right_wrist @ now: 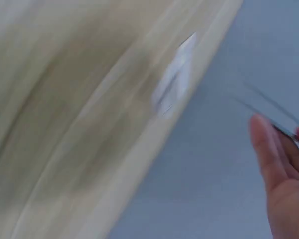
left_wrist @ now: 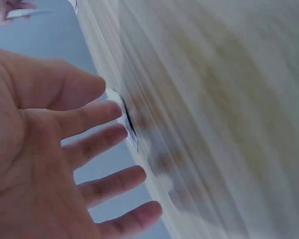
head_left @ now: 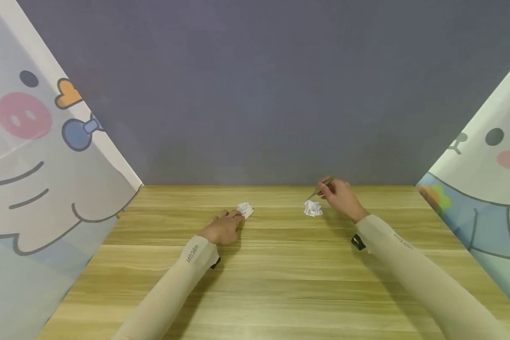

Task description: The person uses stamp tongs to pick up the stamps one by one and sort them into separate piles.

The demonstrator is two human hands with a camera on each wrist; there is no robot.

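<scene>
With the fingers of my right hand [head_left: 341, 197] I hold thin metal tweezers [head_left: 312, 194]. Their tips are above a small pile of white paper slips [head_left: 313, 208] with faint print, and in the right wrist view the two prongs [right_wrist: 285, 129] stand apart with nothing between them. My left hand [head_left: 224, 228] is at a second pile of white slips [head_left: 246, 209], its fingertips right at the near edge. In the left wrist view the fingers of that hand [left_wrist: 55, 144] are spread and nearly straight, partly covering the slips.
Both piles lie on a wood-grain table [head_left: 276, 283] towards its far edge. A grey wall [head_left: 255, 94] rises behind it. Panels with cartoon animals stand at the left [head_left: 46, 179] and right [head_left: 493, 189]. Dark wrist straps show below the sleeves.
</scene>
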